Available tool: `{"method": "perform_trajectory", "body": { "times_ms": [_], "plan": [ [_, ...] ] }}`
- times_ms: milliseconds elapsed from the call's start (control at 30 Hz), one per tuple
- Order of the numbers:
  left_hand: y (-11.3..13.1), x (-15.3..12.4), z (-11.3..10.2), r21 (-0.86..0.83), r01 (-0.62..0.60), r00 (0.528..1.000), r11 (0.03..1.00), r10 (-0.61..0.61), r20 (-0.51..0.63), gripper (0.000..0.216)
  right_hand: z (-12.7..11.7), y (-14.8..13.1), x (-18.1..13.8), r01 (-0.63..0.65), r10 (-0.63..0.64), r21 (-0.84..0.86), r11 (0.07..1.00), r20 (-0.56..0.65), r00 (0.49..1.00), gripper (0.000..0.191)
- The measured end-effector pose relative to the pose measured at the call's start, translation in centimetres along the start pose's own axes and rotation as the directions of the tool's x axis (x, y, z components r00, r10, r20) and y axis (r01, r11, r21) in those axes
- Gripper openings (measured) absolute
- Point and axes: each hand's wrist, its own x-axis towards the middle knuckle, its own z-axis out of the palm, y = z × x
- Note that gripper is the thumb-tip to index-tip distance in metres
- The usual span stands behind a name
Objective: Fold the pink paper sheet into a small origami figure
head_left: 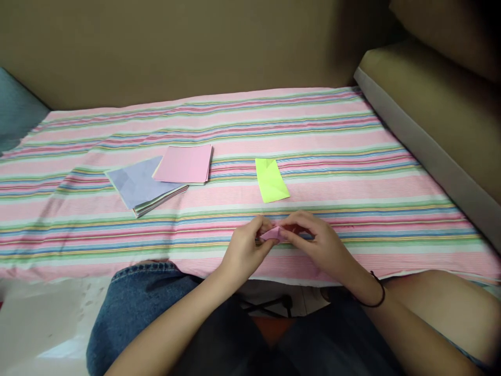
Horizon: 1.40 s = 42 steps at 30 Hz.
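Between my two hands is a small folded piece of pink paper [271, 234], held just above the near part of the striped cloth. My left hand [248, 241] pinches its left side between thumb and fingers. On the other side, my right hand [313, 236] grips the paper's right end with thumb and fingertips. The fingers hide part of the folds. Beyond my hands lies a creased yellow-green paper [271, 180], flat on the cloth and touched by neither hand.
A stack of pink square paper [185, 164] partly overlaps a larger stack with a lavender sheet on top [144, 184], to the left. The striped cloth [332, 183] covers the surface. A brown cushioned side [430, 115] bounds it on the right, a brown back [176, 47] behind.
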Motion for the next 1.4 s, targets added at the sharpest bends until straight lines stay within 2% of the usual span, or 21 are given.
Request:
{"method": "perform_trajectory", "body": {
  "times_ms": [100,267,433,533,867,1067,1267,1400],
  "plan": [
    [0.4,-0.1,-0.1,-0.047,-0.043,0.999,0.998,0.041,-0.036,0.009,-0.1,-0.7,-0.2,0.059,-0.059,0.01,0.998,-0.05,0.997,0.008],
    [1.2,-0.4,-0.3,-0.327,0.007,1.0,0.945,-0.009,-0.005,0.016,-0.3,-1.3,-0.5,0.136,-0.135,0.001,0.991,-0.12,0.984,0.008],
    [1.6,-0.4,-0.5,-0.421,0.091,0.996,0.902,-0.077,0.05,0.014,-0.1,-1.3,-0.8,0.069,-0.056,0.095,0.993,-0.14,0.989,0.011],
    [1.7,-0.5,-0.5,-0.482,0.126,0.992,0.867,-0.101,0.077,0.015,0.0,-1.3,-0.9,0.072,-0.057,0.078,0.994,-0.185,0.981,0.009],
    [1.7,-0.6,-0.3,-0.484,0.131,0.991,0.866,-0.111,0.07,0.015,0.0,-1.3,-1.0,0.155,-0.156,-0.024,0.988,-0.226,0.962,0.013],
    [1.7,-0.4,-0.5,-0.488,0.095,0.994,0.867,-0.105,0.008,0.015,0.3,-1.0,-1.4,0.089,-0.079,0.04,0.995,-0.202,0.976,0.034],
    [2.1,-0.5,-0.6,-0.452,0.052,0.997,0.89,-0.075,-0.032,0.012,0.4,-1.3,-1.5,0.096,-0.095,-0.001,0.995,-0.181,0.979,0.026],
    [2.1,-0.5,-0.7,-0.504,0.074,0.994,0.861,-0.104,-0.032,0.013,0.6,-1.2,-1.3,0.033,-0.03,0.082,0.996,-0.042,0.999,0.017]
  ]
}}
